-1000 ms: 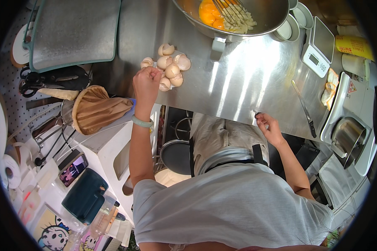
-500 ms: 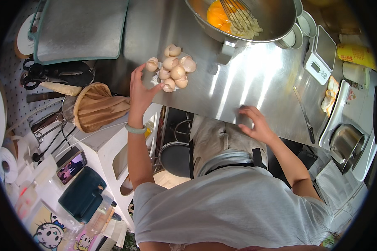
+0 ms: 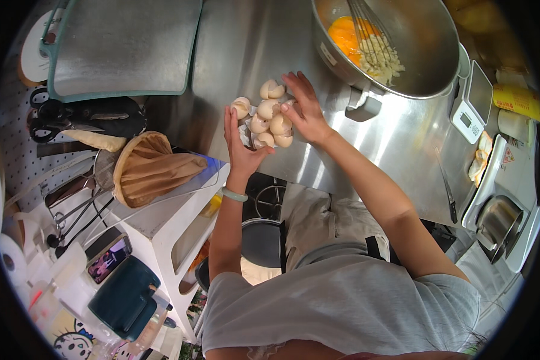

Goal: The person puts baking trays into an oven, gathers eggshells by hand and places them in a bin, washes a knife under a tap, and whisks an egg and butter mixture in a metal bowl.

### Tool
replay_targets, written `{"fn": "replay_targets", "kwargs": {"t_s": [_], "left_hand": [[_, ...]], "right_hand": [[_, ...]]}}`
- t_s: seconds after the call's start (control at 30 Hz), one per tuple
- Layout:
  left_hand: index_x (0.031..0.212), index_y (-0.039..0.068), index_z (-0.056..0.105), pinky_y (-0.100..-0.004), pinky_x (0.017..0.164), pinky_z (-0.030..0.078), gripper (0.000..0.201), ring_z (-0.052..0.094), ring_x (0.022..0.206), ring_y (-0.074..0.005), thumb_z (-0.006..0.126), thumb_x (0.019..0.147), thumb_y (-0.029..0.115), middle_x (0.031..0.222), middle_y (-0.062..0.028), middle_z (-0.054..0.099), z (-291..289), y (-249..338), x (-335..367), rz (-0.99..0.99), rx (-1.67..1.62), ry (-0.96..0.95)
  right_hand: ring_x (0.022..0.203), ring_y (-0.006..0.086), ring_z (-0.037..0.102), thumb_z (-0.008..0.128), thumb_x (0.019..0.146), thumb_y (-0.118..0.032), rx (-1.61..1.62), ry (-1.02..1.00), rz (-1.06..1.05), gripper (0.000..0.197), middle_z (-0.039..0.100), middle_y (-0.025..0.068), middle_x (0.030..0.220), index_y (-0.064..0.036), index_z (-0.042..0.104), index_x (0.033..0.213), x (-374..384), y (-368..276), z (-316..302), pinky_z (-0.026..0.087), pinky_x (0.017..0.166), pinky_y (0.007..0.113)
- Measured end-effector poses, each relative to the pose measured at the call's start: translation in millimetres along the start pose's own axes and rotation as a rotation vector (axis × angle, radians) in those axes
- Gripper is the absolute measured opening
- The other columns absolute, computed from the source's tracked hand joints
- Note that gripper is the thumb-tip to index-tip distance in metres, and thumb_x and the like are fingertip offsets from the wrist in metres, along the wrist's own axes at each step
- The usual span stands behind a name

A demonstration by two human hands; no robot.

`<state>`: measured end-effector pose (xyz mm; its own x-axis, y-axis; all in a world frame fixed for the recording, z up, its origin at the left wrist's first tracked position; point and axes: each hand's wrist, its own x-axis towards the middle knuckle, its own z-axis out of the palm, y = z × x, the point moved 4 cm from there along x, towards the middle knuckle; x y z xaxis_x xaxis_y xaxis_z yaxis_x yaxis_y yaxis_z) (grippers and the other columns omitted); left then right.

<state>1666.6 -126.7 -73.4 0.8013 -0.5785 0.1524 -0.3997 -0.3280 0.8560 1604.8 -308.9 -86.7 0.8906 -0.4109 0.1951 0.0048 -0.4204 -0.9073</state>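
Note:
A small heap of cracked, pale brown eggshells (image 3: 280, 124) lies on the steel worktop (image 3: 222, 66), with some crumpled white material among the shells. At the heap's left side is my left hand (image 3: 241, 153), fingers stretched and thumb apart, against the lower left shells. My right hand (image 3: 307, 117) is at the other side, its fingers extended and thumb by the right-hand shells. Both palms frame the heap, and neither hand grips a shell. To the right of them stands a large metal mixing bowl (image 3: 423, 78) holding orange egg yolks (image 3: 345, 37), a pale lumpy mass and a whisk (image 3: 369, 36).
A green-rimmed tray (image 3: 126, 48) sits at the far left, above black scissors (image 3: 40, 114) and a brown cloth strainer (image 3: 153, 168). On the right are a white kitchen scale (image 3: 469, 114), a knife (image 3: 449, 192) and a metal pot (image 3: 499, 219). A phone (image 3: 109, 259) rests lower left.
My right hand has moved up and left from the worktop's front edge to the heap's right side. My left hand stays at the left of the shells. The whole view has shifted slightly.

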Motion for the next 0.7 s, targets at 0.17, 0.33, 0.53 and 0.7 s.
{"fn": "replay_targets", "kwargs": {"t_s": [0.17, 0.33, 0.53, 0.7], "left_hand": [[0.136, 0.004, 0.028, -0.0489, 0.101, 0.026, 0.113, 0.024, 0.130, -0.0400, 0.076, 0.050, 0.060, 0.141, -0.0266, 0.018, 14.3, -0.6, 1.1, 0.054, 0.087, 0.069], [0.132, 0.003, 0.037, -0.0465, 0.097, 0.034, 0.094, 0.028, 0.127, -0.0409, 0.075, 0.062, 0.053, 0.140, -0.0277, 0.018, 26.8, 4.7, 6.8, 0.047, 0.002, 0.156], [0.130, 0.001, 0.038, -0.0456, 0.097, 0.035, 0.083, 0.028, 0.128, -0.0401, 0.070, 0.070, 0.050, 0.141, -0.0281, 0.014, 34.8, 10.3, 12.4, 0.051, -0.099, 0.254], [0.130, 0.000, 0.037, -0.0466, 0.099, 0.034, 0.079, 0.026, 0.129, -0.0405, 0.069, 0.073, 0.045, 0.141, -0.0286, 0.015, 39.3, 10.7, 13.7, 0.058, -0.146, 0.292]], "right_hand": [[0.127, 0.0390, 0.031, 0.054, 0.084, -0.026, 0.069, -0.075, 0.032, 0.049, 0.044, 0.0189, 0.129, -0.0051, 0.045, 0.127, 6.3, -8.9, 17.8, 0.027, 0.104, 0.044], [0.119, 0.0388, 0.041, 0.059, 0.081, -0.024, 0.184, -0.014, 0.057, 0.041, 0.047, 0.0203, 0.124, -0.0052, 0.054, 0.118, 2.4, -6.1, 28.9, 0.035, 0.098, 0.042], [0.111, 0.0309, 0.050, 0.060, 0.078, -0.012, 0.475, 0.092, 0.118, 0.036, 0.050, 0.0200, 0.121, -0.0017, 0.056, 0.112, 2.1, -4.0, 30.7, 0.041, 0.092, 0.036], [0.110, 0.0306, 0.051, 0.060, 0.077, -0.011, 0.507, 0.112, 0.152, 0.035, 0.050, 0.0195, 0.121, -0.0005, 0.057, 0.110, 3.0, -4.9, 26.8, 0.041, 0.092, 0.036]]}}
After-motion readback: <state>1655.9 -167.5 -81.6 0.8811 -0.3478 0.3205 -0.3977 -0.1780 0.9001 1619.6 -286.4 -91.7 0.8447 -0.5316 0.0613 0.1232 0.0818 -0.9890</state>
